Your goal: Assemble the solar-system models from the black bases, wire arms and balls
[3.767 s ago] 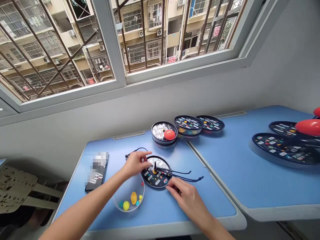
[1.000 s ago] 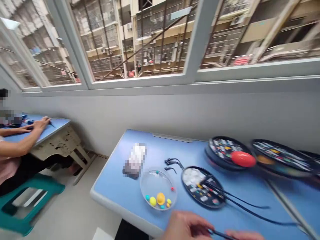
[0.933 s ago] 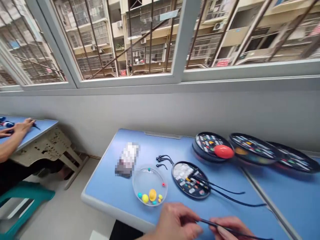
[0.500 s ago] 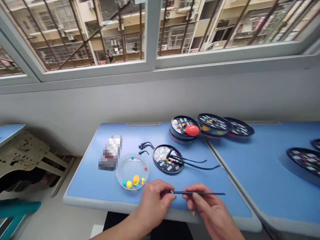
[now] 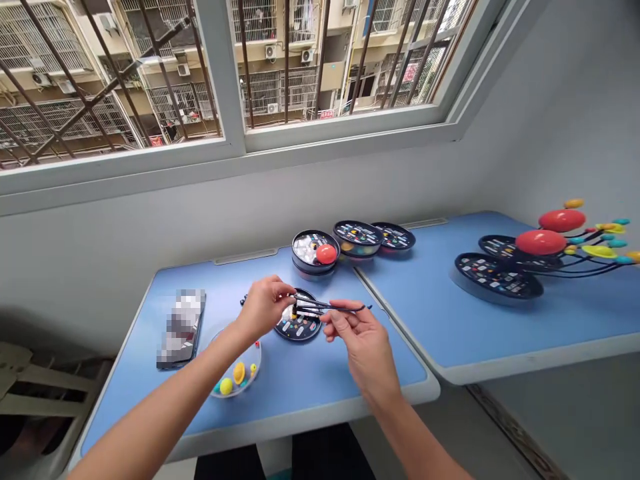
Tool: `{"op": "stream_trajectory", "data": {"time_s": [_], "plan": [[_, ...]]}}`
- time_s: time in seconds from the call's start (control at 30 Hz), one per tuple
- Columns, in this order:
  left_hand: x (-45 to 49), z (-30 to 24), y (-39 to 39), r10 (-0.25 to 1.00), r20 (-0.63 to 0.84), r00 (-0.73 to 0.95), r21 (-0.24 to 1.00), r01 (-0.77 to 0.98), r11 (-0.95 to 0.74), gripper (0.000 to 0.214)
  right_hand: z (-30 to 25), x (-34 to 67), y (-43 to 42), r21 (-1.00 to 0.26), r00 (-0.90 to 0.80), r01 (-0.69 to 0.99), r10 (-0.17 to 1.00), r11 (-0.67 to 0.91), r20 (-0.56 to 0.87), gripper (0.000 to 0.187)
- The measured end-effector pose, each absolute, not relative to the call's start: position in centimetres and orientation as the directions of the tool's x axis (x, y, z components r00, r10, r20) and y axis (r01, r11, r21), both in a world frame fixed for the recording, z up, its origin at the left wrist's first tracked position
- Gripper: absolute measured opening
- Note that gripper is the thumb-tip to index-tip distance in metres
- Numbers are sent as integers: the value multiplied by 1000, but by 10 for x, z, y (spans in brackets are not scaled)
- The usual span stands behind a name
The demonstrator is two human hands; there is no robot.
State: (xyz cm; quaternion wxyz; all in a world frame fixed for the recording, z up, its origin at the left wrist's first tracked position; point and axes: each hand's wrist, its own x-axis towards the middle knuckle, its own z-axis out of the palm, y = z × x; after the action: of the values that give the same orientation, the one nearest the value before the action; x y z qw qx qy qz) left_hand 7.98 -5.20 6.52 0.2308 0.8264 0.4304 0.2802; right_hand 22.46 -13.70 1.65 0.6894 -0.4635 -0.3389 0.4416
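Note:
My left hand [image 5: 266,305] pinches the left end of a thin black rod [image 5: 315,304] over a round black base. My right hand [image 5: 357,337] is closed on the same rod farther right, fingertips together. Below them lies the round base [image 5: 300,331] with a printed top of coloured pictures. Other dark rods cross above this base, and my hands partly hide them. A clear round dish [image 5: 256,373] with small coloured balls, among them a yellow ball [image 5: 226,386] and a ringed orange piece [image 5: 239,372], sits under my left forearm, which covers part of it.
A phone [image 5: 183,327], partly pixelated, lies on the left of the blue table. At the back stand stacked round bases [image 5: 313,263] with a red ball [image 5: 326,254] on top. On the right table, finished-looking planet models [image 5: 497,277] carry red balls and arms. The window [image 5: 320,120] is behind.
My view has swung to the right, bringing the models on the right table into sight. Both hands have moved from the table's front edge forward over the round base with the rod.

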Motion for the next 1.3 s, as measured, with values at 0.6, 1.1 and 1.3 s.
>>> {"op": "stream_trajectory", "data": {"time_s": [0.6, 1.1, 1.3], "plan": [[94, 49, -36, 877, 176, 447, 745, 522, -415, 10, 2, 240, -153, -986, 554, -71, 828, 150, 86, 29], [99, 36, -33, 869, 125, 478, 599, 662, -450, 11, -25, 251, -165, -992, 491, -124, 870, 5, -57, 19], [100, 24, -35, 877, 41, 479, 599, 690, -405, 13, -25, 252, -166, -994, 481, -111, 875, 3, -51, 17]]}}
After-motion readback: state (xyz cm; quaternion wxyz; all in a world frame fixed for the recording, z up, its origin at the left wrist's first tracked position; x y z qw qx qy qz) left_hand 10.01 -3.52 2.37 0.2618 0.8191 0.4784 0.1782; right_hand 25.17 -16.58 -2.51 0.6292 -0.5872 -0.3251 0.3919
